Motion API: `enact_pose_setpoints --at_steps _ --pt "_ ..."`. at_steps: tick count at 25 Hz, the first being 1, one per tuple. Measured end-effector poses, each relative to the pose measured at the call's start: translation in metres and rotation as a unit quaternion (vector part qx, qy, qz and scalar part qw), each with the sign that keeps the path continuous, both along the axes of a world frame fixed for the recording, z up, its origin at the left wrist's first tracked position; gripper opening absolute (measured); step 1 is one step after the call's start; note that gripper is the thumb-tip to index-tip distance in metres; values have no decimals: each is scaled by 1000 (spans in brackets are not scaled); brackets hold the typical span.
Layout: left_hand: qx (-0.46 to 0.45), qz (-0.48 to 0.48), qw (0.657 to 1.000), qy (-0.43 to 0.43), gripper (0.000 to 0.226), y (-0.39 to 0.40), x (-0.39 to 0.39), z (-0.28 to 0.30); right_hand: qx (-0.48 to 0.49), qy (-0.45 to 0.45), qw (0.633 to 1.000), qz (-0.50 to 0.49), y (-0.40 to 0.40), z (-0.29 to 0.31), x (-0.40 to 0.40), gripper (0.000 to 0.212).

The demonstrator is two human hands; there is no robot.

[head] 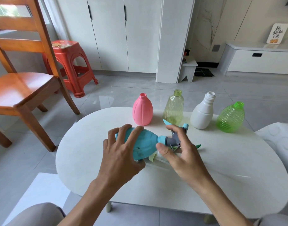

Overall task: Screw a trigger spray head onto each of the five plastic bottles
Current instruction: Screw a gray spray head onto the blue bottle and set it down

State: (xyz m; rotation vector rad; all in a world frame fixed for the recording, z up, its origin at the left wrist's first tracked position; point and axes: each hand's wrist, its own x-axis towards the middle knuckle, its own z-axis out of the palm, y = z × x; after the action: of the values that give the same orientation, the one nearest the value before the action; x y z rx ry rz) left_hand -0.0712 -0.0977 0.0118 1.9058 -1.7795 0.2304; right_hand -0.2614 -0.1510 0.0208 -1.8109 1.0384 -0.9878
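Currently your left hand grips the body of the blue bottle, which lies tilted on its side just above the white bench, neck pointing right, while your right hand curls loosely around the grey-and-blue spray head seated at that neck, thumb beside the collar. Behind them, four uncapped bottles stand upright in a row on the bench: pink bottle, pale yellow-green bottle, white bottle and bright green bottle. More spray heads lie partly hidden beneath your hands.
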Motion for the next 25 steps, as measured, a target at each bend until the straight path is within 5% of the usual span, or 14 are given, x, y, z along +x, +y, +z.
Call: enact_pose_setpoints --at_steps 4,7,10,15,20,25 --pt "4 -10 1000 6 92 0 3 2 -104 186 977 -26 -4 -10 -5 103" --pt "6 -34 999 5 92 1 0 3 -269 281 914 -118 -9 -7 -11 94" --pt "1 -49 999 20 93 2 3 7 -384 285 876 -67 -15 -3 -17 74" --pt "-11 -65 998 2 91 4 8 12 -438 298 848 -33 -21 4 -27 32" --pt "-13 -76 996 -35 92 4 9 12 -379 231 895 42 -20 6 -25 30" --pt "57 -89 994 -7 92 5 13 15 -440 262 858 33 -21 6 -25 42"
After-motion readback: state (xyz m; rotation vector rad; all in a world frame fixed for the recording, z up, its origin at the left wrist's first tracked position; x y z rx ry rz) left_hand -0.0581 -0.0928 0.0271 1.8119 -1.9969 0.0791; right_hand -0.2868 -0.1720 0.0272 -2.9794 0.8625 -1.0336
